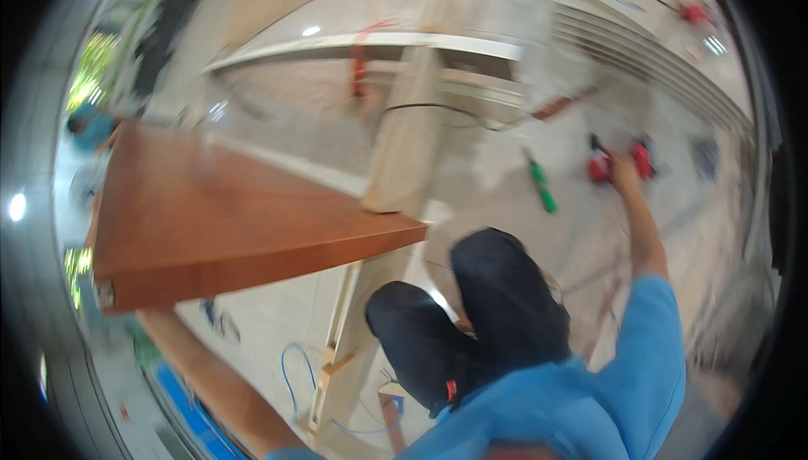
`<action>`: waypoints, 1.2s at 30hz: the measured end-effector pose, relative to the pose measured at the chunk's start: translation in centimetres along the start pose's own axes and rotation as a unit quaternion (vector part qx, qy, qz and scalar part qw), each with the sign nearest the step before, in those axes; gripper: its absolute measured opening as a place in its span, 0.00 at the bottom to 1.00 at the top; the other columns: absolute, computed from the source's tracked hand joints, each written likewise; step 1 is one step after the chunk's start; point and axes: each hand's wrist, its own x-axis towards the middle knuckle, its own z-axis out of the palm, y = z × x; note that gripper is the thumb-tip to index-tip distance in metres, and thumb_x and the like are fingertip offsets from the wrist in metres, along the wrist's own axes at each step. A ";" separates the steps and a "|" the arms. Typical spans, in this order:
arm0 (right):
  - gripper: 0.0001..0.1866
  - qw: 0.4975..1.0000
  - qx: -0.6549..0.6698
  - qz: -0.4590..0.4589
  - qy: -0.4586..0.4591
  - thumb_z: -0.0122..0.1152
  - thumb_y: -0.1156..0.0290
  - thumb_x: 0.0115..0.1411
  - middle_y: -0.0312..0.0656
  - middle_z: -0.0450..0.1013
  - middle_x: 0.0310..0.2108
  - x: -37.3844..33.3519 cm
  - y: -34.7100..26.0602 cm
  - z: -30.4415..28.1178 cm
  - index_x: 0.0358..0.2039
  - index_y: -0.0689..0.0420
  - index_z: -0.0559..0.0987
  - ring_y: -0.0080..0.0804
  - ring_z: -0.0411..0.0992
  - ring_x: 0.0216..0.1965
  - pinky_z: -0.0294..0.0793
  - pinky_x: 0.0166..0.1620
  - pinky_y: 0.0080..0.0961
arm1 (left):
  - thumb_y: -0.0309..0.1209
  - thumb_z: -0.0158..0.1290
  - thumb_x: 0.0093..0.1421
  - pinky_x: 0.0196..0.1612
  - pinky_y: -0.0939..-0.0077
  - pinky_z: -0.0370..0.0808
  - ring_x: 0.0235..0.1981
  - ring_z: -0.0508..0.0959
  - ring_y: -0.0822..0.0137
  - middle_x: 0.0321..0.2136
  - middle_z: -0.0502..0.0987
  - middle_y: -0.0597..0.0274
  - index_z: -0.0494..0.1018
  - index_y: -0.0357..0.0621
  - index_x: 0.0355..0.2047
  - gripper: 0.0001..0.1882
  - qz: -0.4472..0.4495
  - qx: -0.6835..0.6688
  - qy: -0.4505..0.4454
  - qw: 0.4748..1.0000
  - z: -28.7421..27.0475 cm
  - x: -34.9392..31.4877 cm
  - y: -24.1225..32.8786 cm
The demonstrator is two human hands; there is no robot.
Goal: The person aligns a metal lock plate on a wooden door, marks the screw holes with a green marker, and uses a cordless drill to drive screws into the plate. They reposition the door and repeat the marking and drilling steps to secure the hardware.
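A reddish-brown wooden panel [244,216] with a thick edge stands tilted at my left. My left forearm [210,376] runs up to its lower edge, and the panel hides the fingers of my left hand. On the right, my right arm stretches forward to the floor. There my right hand [624,174] is between two red-and-black tools that look like power drills, one left [599,165] and one right [642,159], close to both. Motion blur smears its fingers, so their grip is unclear.
A green-handled screwdriver [543,188] lies on the floor before my knees. A pale wooden beam [408,136] crosses a white frame [320,40], with an orange clamp-like piece [359,69] on it. A black cable bends across the beam. Another person [91,126] is far left.
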 end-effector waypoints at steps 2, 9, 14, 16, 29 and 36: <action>0.23 1.000 0.002 -0.020 -0.022 0.58 0.70 0.61 0.52 0.79 0.42 0.8 0.9 0.5 0.58 0.49 0.73 0.52 0.77 0.44 0.75 0.47 0.47 | 0.37 0.48 0.70 0.56 0.70 0.76 0.55 0.75 0.62 0.52 0.75 0.53 0.67 0.36 0.62 0.24 0.016 0.031 0.010 0.999 0.5 -0.7 0.2; 0.25 0.992 0.114 -0.053 0.026 0.61 0.75 0.54 0.57 0.78 0.37 -5.9 -3.9 -7.5 0.54 0.57 0.71 0.61 0.76 0.42 0.73 0.43 0.53 | 0.29 0.44 0.68 0.56 0.66 0.76 0.59 0.72 0.55 0.54 0.73 0.42 0.68 0.27 0.55 0.20 -0.216 -0.190 0.152 0.946 -4.7 1.2 -2.0; 0.15 0.948 0.297 0.081 -0.082 0.66 0.62 0.59 0.48 0.78 0.28 -12.7 -10.8 -22.0 0.42 0.59 0.79 0.38 0.75 0.30 0.72 0.36 0.41 | 0.12 0.43 0.64 0.61 0.69 0.75 0.63 0.68 0.47 0.63 0.59 0.36 0.49 0.26 0.67 0.31 -0.473 -0.519 0.253 0.665 -10.1 -5.9 -0.9; 0.14 0.939 0.340 -0.054 -0.013 0.66 0.66 0.60 0.38 0.74 0.29 -15.5 -13.9 -28.2 0.44 0.59 0.78 0.28 0.69 0.28 0.69 0.33 0.31 | 0.15 0.45 0.66 0.64 0.64 0.74 0.65 0.66 0.47 0.65 0.58 0.36 0.48 0.29 0.68 0.32 -0.497 -0.515 0.262 0.647 -9.4 -9.4 1.2; 0.17 0.846 0.472 -0.151 -0.199 0.71 0.68 0.60 0.29 0.75 0.35 -32.7 -30.4 -70.0 0.48 0.56 0.79 0.18 0.73 0.36 0.73 0.39 0.22 | 0.33 0.48 0.73 0.63 0.61 0.74 0.60 0.74 0.55 0.58 0.71 0.43 0.64 0.34 0.59 0.19 -0.537 -0.492 0.123 0.675 1.0 -7.6 27.6; 0.23 0.851 0.429 -0.155 -0.259 0.77 0.65 0.54 0.33 0.77 0.41 -34.5 -37.1 -77.9 0.49 0.55 0.79 0.25 0.75 0.41 0.76 0.44 0.27 | 0.41 0.51 0.72 0.59 0.63 0.77 0.56 0.78 0.61 0.50 0.81 0.58 0.73 0.43 0.46 0.14 -0.602 -0.569 0.211 0.519 3.1 -4.0 27.8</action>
